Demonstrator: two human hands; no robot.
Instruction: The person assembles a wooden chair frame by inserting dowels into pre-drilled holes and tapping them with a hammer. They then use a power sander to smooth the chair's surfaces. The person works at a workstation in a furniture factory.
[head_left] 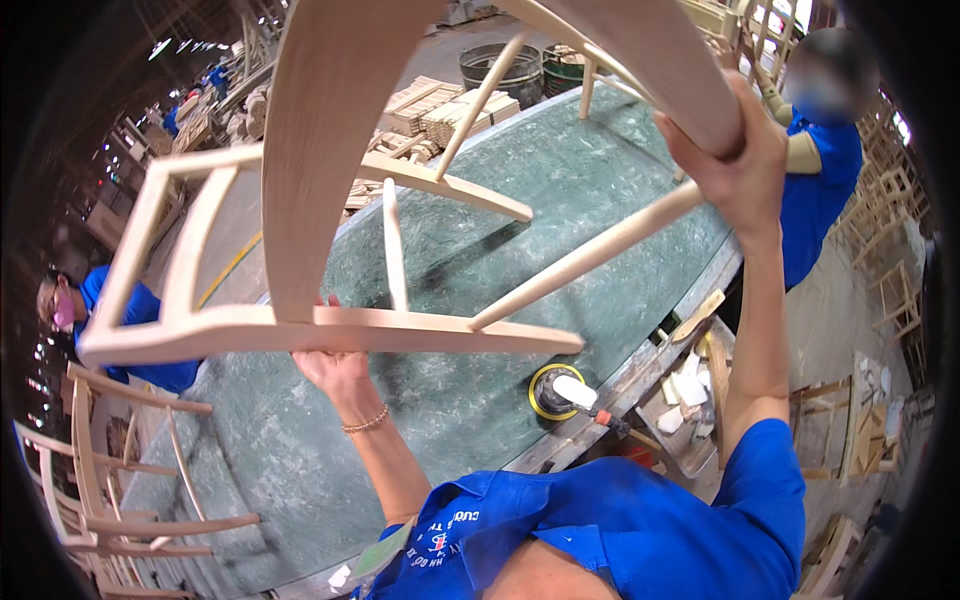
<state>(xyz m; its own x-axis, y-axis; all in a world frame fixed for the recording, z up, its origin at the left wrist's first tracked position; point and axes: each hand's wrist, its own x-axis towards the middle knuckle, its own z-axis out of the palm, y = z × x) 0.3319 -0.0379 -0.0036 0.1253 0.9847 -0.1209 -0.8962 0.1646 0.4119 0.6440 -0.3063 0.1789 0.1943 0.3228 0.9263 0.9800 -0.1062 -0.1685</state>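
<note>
A bare, pale wooden chair [430, 328] is tilted on its side above the green-topped worktable [470, 400], held in both hands. My left hand [338, 372] is closed around the long back leg, where a wide curved piece meets it; some of its fingers are hidden behind the wood. On the upper right, my right hand [740, 165] wraps round the end of another wide curved part, beside a round stretcher. Below the chair, a round power sander [560, 392] with a yellow-edged disc rests near the table's front edge, touched by neither hand.
An open tray [705, 455] of white blocks sits by the near table edge. More chair frames [150, 520] stand at lower left. Co-workers in blue are at left [165, 345] and right [825, 200]. Beyond the table are wood stacks [465, 115] and a dark bin [503, 75].
</note>
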